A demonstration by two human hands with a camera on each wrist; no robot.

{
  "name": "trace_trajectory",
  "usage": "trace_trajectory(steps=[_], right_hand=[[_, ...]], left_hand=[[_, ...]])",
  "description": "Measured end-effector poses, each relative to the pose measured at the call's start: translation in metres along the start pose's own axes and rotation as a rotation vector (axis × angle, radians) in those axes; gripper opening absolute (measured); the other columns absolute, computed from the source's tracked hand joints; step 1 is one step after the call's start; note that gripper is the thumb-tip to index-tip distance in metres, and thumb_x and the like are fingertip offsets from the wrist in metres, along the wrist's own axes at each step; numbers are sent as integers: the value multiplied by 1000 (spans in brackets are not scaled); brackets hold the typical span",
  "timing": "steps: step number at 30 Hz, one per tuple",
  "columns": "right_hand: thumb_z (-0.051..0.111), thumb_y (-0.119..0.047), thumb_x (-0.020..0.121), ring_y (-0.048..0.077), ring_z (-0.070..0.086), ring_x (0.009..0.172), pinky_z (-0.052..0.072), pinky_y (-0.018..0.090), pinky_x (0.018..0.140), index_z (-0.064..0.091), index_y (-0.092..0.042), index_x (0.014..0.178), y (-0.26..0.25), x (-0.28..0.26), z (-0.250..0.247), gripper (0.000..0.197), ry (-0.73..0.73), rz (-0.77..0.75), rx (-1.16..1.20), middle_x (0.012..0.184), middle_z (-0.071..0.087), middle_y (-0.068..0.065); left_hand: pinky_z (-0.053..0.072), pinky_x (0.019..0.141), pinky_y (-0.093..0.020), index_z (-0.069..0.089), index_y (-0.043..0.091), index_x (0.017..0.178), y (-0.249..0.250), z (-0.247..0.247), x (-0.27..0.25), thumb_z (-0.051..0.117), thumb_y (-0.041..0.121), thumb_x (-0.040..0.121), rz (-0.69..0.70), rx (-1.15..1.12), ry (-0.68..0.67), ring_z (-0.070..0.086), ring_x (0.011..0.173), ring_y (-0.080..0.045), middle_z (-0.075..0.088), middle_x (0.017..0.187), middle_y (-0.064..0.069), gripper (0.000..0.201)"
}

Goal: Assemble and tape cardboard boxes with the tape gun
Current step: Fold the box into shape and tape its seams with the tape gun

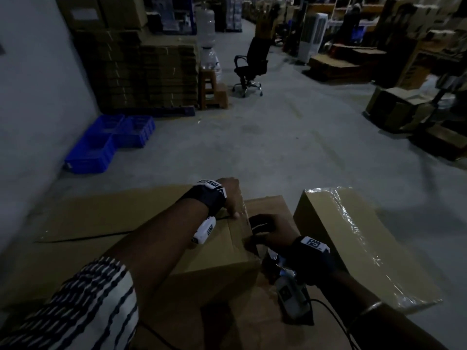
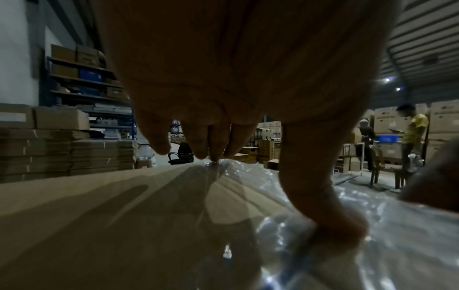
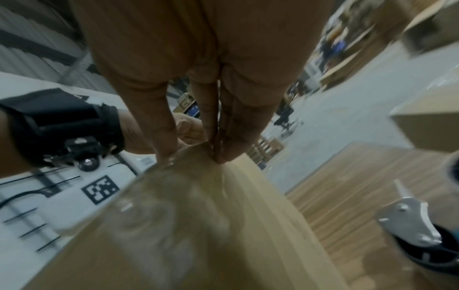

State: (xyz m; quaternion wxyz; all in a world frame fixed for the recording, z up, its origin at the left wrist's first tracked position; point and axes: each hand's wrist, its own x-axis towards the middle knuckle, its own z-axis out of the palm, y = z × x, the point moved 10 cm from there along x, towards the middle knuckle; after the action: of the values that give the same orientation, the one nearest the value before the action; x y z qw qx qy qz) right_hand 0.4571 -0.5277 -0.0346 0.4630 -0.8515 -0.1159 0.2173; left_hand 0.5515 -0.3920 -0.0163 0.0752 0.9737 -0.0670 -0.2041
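Observation:
A brown cardboard box (image 1: 222, 251) stands in front of me with clear tape (image 2: 285, 245) along its top seam. My left hand (image 1: 233, 200) lies flat on the far end of the top, its thumb (image 2: 335, 225) pressing the tape down. My right hand (image 1: 265, 227) rests on the same top nearer me, and its straight fingertips (image 3: 223, 149) press the tape at the box edge. The tape gun (image 3: 417, 235) lies on flat cardboard to the right of the box, and neither hand holds it.
A second, taped box (image 1: 353, 238) lies tilted at the right. Flat cardboard sheets (image 1: 113, 213) lie at the left. Blue crates (image 1: 106, 142), stacked flat cartons (image 1: 151, 77) and an office chair (image 1: 250, 66) stand beyond. Two people (image 2: 414, 137) stand far off.

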Motion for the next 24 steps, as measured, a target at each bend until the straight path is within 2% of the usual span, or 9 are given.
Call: trace_trajectory(steps=[2, 4, 6, 7, 9, 13, 16, 18, 24], right_hand=[[73, -11, 88, 14, 67, 105, 55, 40, 98, 70, -20, 114, 5, 14, -1, 28, -26, -25, -8, 114, 71, -4], [61, -4, 94, 22, 66, 108, 55, 43, 97, 65, -10, 127, 9, 27, -4, 33, -26, -26, 0, 122, 69, 4], [53, 4, 96, 24, 65, 109, 57, 37, 91, 60, -4, 132, 13, 40, -6, 38, -45, -11, 59, 127, 65, 10], [51, 6, 96, 22, 65, 108, 57, 33, 86, 59, -2, 133, 14, 45, -6, 39, -55, -5, 82, 129, 64, 11], [49, 11, 95, 19, 65, 101, 55, 28, 80, 58, 1, 132, 14, 55, -7, 40, -59, 0, 130, 131, 62, 13], [45, 15, 94, 21, 64, 98, 55, 31, 78, 57, -2, 134, 14, 76, -10, 45, -59, 30, 211, 131, 60, 11], [43, 17, 93, 25, 61, 107, 54, 42, 89, 55, -6, 137, 11, 90, -11, 51, -91, 53, 208, 129, 57, 7], [45, 17, 92, 29, 60, 114, 54, 39, 86, 56, -6, 137, 10, 96, -13, 52, -98, 59, 204, 130, 58, 9], [62, -10, 97, 23, 60, 113, 57, 35, 88, 59, -12, 137, 13, 100, -14, 41, -88, 43, 213, 131, 59, 3]], left_hand=[[37, 108, -36, 21, 7, 151, 0, 2, 4, 88, 49, 61, -16, 7, -3, 40, 136, -29, 30, 154, -12, 120], [38, 104, -33, 30, 5, 148, -1, 1, 7, 88, 46, 62, -24, 5, 6, 44, 132, -28, 38, 150, -13, 112], [41, 100, -34, 41, 3, 142, -1, -1, 10, 88, 44, 63, -14, -2, 4, 48, 129, -29, 46, 145, -14, 100], [40, 102, -36, 41, 5, 143, 0, -3, 9, 88, 44, 63, -6, 5, 5, 46, 130, -29, 45, 146, -13, 101], [34, 108, -37, 28, 10, 150, -2, -4, 7, 88, 46, 62, -8, 26, 8, 37, 137, -29, 35, 153, -10, 113], [25, 115, -38, 16, 12, 154, -1, -3, 6, 89, 44, 61, -20, 45, 2, 25, 144, -28, 21, 159, -8, 123], [25, 117, -41, 15, 16, 154, -5, -4, 5, 89, 46, 59, -30, 41, -3, 23, 145, -27, 19, 160, -5, 124], [24, 117, -39, 18, 19, 154, -10, -6, 6, 88, 48, 60, -24, 44, -19, 23, 145, -25, 20, 159, -2, 120], [25, 113, -36, 23, 20, 152, -7, -23, 22, 78, 46, 76, -14, 104, -24, 28, 142, -26, 26, 157, -5, 98]])
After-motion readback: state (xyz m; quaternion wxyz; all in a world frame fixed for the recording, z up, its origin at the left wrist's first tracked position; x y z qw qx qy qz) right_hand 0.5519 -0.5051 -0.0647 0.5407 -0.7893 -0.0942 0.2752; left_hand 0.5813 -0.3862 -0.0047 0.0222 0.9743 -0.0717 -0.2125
